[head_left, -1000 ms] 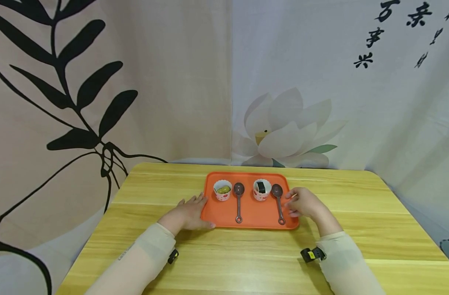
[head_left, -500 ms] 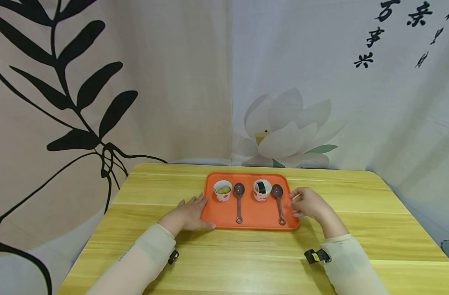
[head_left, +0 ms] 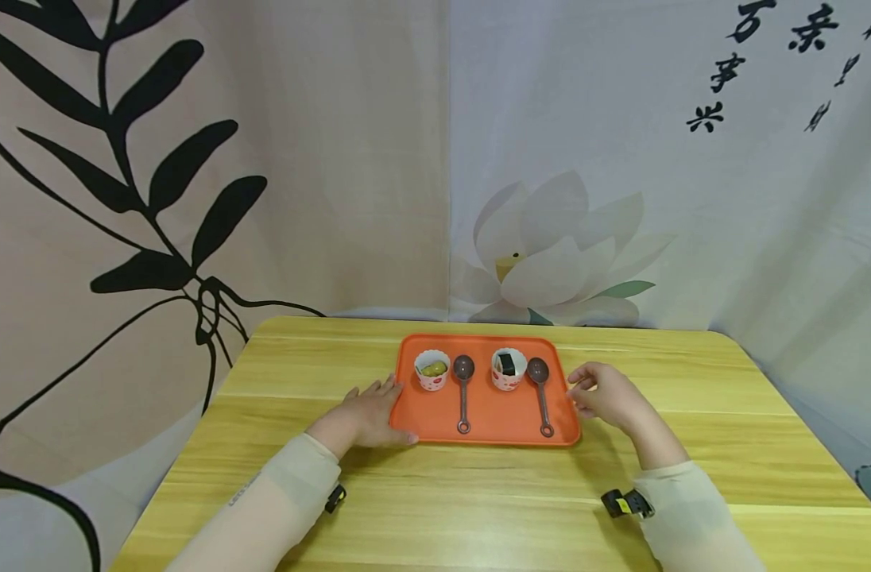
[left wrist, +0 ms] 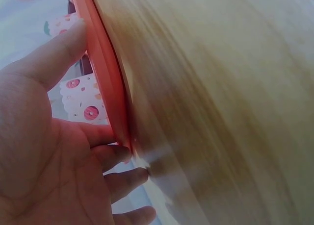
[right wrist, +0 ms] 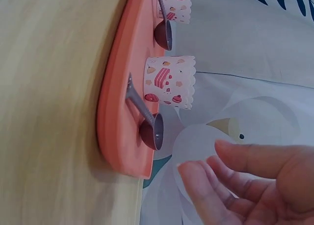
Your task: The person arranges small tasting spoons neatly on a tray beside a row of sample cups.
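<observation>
An orange tray [head_left: 503,425] lies on the wooden table. On it stand a left paper cup [head_left: 432,383] with greenish-yellow pieces inside and a right paper cup [head_left: 507,383] holding a black-and-white piece like a rice ball. Beside each cup lies a brown spoon, the left spoon [head_left: 463,368] and the right spoon [head_left: 539,371]. My left hand [head_left: 364,415] rests at the tray's left end, thumb on the near rim and fingers spread along the side. Just off the tray's right edge, my right hand [head_left: 610,396] hovers with loosely curled fingers, holding nothing, as the right wrist view confirms.
The yellow wooden table [head_left: 435,508] reaches on both sides of the tray. Behind it hangs a curtain [head_left: 350,159] printed with dark leaves, a pale lotus and characters. Black wrist straps sit on both sleeves.
My right hand has drawn rightward, from over the tray's right edge beside the right spoon to just outside it. The left hand, tray, cups and spoons stay in place.
</observation>
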Available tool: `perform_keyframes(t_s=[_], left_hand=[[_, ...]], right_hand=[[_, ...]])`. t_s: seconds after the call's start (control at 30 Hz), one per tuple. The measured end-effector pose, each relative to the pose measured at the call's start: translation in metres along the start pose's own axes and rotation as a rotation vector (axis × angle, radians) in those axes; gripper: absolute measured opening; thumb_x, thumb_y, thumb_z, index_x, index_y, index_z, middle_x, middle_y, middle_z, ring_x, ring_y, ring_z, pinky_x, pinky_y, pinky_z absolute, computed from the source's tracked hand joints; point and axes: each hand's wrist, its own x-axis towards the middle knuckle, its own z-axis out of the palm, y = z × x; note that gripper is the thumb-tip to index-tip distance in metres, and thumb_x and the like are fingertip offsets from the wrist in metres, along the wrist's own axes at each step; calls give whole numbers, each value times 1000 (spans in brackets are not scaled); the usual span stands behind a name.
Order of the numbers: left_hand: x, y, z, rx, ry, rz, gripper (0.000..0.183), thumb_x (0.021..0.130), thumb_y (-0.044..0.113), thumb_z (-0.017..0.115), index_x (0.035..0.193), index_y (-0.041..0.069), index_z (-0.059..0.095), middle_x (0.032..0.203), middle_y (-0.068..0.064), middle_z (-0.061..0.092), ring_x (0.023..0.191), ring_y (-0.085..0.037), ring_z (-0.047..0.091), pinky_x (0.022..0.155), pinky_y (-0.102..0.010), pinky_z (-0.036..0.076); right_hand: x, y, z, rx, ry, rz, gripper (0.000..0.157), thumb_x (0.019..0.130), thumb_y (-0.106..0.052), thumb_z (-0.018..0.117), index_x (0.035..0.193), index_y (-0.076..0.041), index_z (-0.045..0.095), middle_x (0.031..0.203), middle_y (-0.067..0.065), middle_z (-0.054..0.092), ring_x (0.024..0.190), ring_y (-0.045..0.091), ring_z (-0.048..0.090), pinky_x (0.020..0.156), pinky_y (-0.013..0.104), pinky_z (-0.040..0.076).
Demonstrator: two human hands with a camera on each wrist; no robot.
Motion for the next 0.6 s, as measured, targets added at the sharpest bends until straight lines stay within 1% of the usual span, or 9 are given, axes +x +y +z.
perform_keyframes(t_s=[0.13,0.3,0.43,0.6], left_hand=[[0,0,-1,9,2,1,104,86,64,67,158,1,26,165,-17,18,149,-42,20,117,-63,14],[0,0,-1,1,1,1,104,85,64,67,158,1,25,165,-17,17,149,-42,19,118,-62,13],[0,-1,0,-3,3,-6,104,86,63,67,158,2,24,165,-16,17,150,-41,18,118,-62,12],[1,-1,1,-7,5,-4,103,86,63,67,158,2,24,166,-15,17,150,-40,17,118,-61,12]], right_hand=[[-2,3,-1,-53,39,-30,24,98,-6,61,118,7,58,103,18,62,83,29,69,74,42,59],[-2,7,-2,-135,89,-92,24,99,-10,62,117,5,60,104,17,65,83,26,69,70,38,57],[-1,8,-1,-201,139,-159,24,99,-13,62,116,4,61,104,15,67,86,27,68,72,41,55],[-1,11,2,-225,197,-216,24,99,-13,63,117,3,62,103,14,67,95,33,68,79,47,56]])
